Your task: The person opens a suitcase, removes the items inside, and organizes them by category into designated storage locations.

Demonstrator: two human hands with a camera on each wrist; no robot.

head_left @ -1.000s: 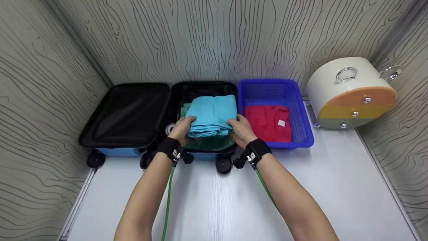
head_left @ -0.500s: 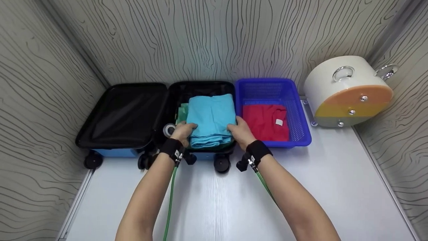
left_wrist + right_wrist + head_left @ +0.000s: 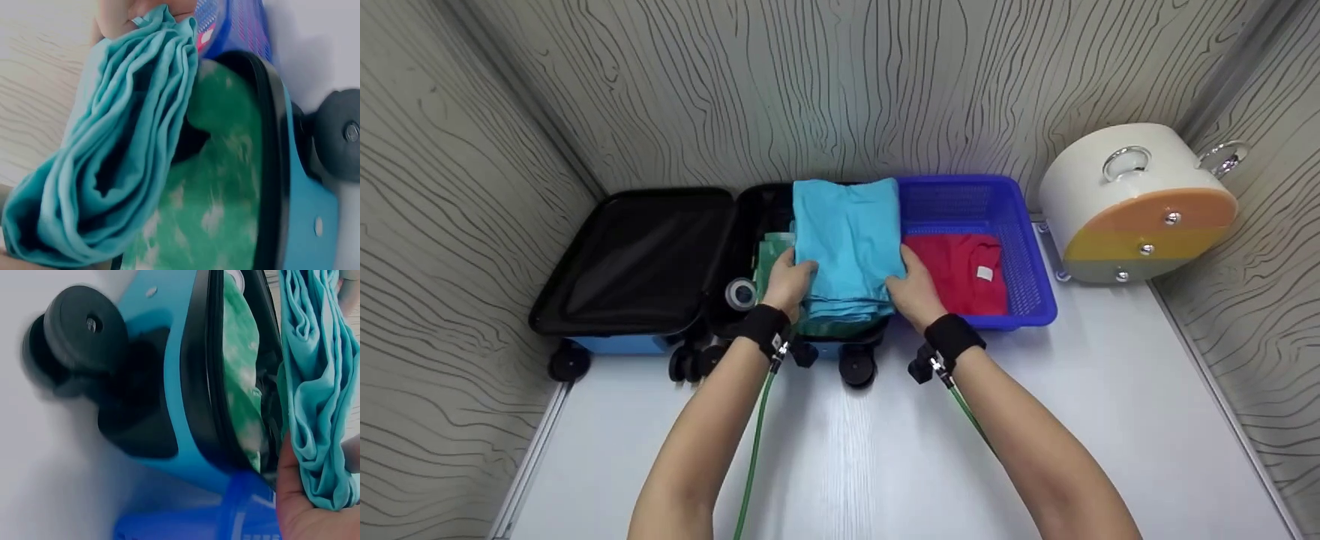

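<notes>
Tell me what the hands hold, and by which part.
Both hold the folded turquoise garment: left hand on its left edge, right hand on its right edge.

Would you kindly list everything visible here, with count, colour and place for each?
suitcase: one, black inside with a blue shell, open flat at the back left of the table.
folded cloth: one, light blue, held over the suitcase's right half.
green cloth: one, green, in the right half under the folded cloth.
tape roll: one, grey, in the suitcase beside the green cloth.
basket: one, blue, right of the suitcase.
red garment: one, red, in the basket.
round case: one, white with orange and yellow bands, far right.
table: one, white.
left hand: grips the cloth's left edge.
right hand: grips its right edge.
</notes>
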